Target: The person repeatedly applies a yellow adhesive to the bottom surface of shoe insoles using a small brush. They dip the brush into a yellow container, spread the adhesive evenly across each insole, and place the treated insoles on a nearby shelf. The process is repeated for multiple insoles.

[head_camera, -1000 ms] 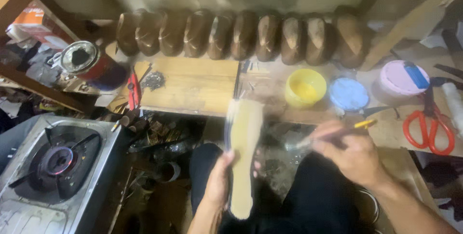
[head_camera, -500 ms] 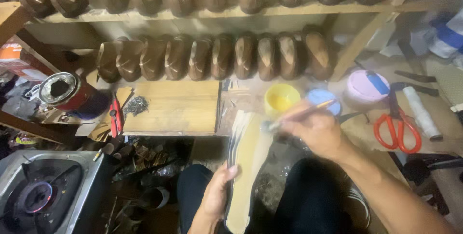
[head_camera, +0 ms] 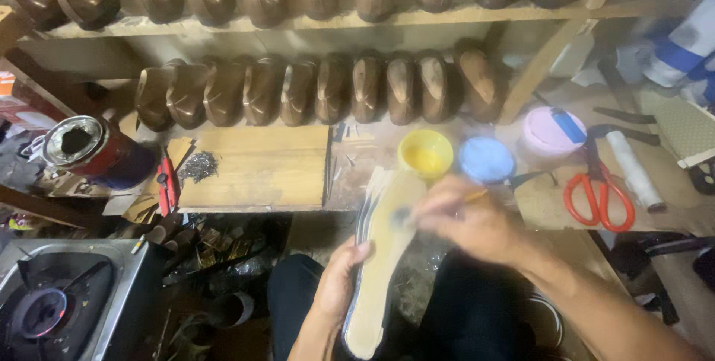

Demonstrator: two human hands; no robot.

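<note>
1. Head view: the left hand [head_camera: 337,280] has its fingers clamped on the edge of a pale shoe insole [head_camera: 383,257], held over the lap just below the yellow cup [head_camera: 425,152].
2. The right hand [head_camera: 465,219], fingers pinched on a brush [head_camera: 439,206], touches the insole's upper end.
3. Blur hides how much is coated; probably most remains.
</note>
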